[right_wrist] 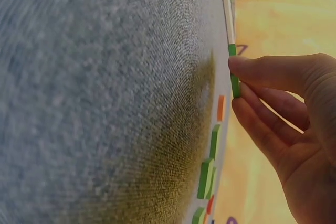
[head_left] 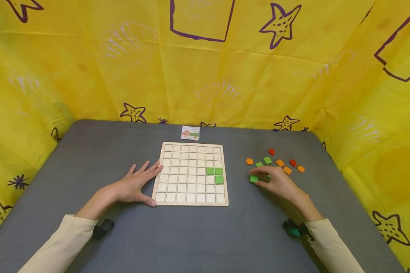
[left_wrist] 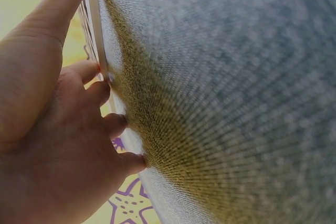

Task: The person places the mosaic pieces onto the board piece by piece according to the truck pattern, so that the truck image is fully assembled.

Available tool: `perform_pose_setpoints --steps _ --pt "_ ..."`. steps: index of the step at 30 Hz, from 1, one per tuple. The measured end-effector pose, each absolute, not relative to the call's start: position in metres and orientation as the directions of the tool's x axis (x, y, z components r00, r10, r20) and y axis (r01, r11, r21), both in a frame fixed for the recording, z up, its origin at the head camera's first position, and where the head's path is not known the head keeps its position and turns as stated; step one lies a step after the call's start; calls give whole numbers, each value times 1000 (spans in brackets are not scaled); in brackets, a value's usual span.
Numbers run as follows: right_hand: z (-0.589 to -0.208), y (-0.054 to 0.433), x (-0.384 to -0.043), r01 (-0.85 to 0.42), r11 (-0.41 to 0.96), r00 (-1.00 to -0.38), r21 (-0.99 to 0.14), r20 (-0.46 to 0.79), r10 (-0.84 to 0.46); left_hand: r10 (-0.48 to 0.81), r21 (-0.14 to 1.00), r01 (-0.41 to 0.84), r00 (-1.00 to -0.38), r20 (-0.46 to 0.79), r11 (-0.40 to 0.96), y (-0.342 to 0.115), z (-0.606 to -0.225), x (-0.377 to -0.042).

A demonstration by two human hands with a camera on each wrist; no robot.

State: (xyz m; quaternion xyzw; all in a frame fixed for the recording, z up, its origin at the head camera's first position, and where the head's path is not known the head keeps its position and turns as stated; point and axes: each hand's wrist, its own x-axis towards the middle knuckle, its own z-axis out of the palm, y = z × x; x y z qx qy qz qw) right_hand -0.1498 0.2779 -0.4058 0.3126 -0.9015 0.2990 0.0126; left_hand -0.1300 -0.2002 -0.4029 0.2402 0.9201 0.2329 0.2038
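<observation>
A pale wooden grid board (head_left: 191, 204) lies on the grey table, with three green square tiles (head_left: 218, 179) in cells along its right side. My left hand (head_left: 131, 187) rests with fingers spread against the board's left edge, thumb at the near left corner. To the right of the board, my right hand (head_left: 276, 182) pinches a green square tile (head_left: 254, 178) between thumb and fingers. In the right wrist view that tile (right_wrist: 234, 85) is seen edge-on and looks lifted off the cloth.
Loose pieces lie beyond my right hand: green squares (head_left: 267, 160), orange squares (head_left: 280, 163), orange circles (head_left: 249, 161) and red quarter-round pieces (head_left: 292, 163). A small picture card (head_left: 190, 133) sits behind the board. Yellow patterned cloth (head_left: 205, 76) hangs behind the table.
</observation>
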Motion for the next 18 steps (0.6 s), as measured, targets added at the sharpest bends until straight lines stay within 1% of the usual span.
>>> perform_pose_setpoints --steps 12,18 --pt "-406 265 -152 -565 639 -803 -522 170 -571 542 531 349 -798 -264 772 -201 -403 -130" --pt "-406 260 -154 -580 630 -792 -517 175 -585 544 532 350 -796 -266 771 -201 -403 -131"
